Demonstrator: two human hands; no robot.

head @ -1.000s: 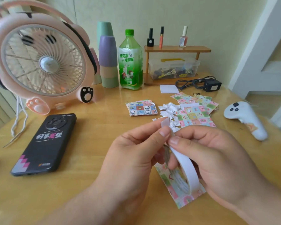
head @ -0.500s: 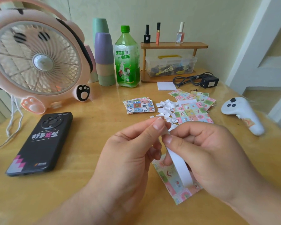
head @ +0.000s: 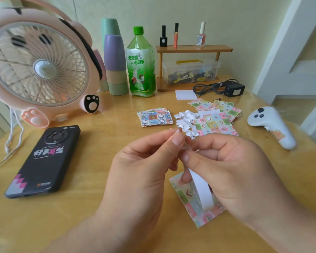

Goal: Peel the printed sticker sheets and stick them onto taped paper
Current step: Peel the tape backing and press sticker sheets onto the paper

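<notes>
Pulling tape, by my reading. My left hand (head: pixel 140 170) pinches the free end of the white tape roll (head: pixel 201 192) between thumb and forefinger; the end itself is mostly hidden at the fingertips. My right hand (head: pixel 232 172) is curled round the roll and holds it just above the desk (head: pixel 98 179). Both hands are occupied, neither spread.

One patterned paper (head: pixel 186 198) lies flat on the desk under the roll, partly covered by the right hand. I cannot tell whether tape is already laid on it. The printed sticker sheets (head: pixel 154 116) sit in a small stack further back, well apart from the hands. White paper scraps (head: pixel 185 121) and more patterned papers (head: pixel 217 124) lie beside the stack.

Step judged: taping the paper, with no sticker peeling in hand yet. The next move calls for drawing out a short length, tearing it cleanly and pressing it flat on the paper without creases. Risk: the tape folds onto itself or onto my fingers.
</notes>
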